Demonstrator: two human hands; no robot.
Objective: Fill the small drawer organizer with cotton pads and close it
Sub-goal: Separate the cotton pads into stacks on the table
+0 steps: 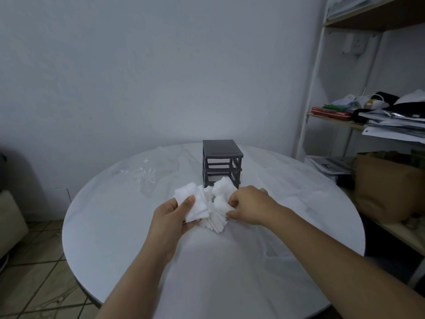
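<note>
Head view, left to right. Brown tiled floor point(34, 261) shows beyond the rim of a round white worktop point(115, 226) with a smooth, faintly veined surface. A crumpled clear plastic bag point(147, 173) lies on the far left part of the worktop.

Left hand point(171, 215): thumb pressed flat on top of a stack of cotton pads point(197, 203), fingers curled beneath it. The pads are white, square and fibrous, fanned out in a loose bundle at the worktop's centre.

Just behind the bundle stands the small drawer organizer point(222, 155), a dark grey, cube-shaped plastic frame with a flat top and horizontal front rails. The upper bays look open, and the lowest bay shows a pale surface. Whether any pads lie inside cannot be told.

Right hand point(248, 204): fingers curled, pinching the right side of the same bundle.

At far right, a white-framed shelving unit point(315, 88) with wooden boards carries stacked papers point(395, 127), and a brown paper bag point(386, 187) sits lower down.
</note>
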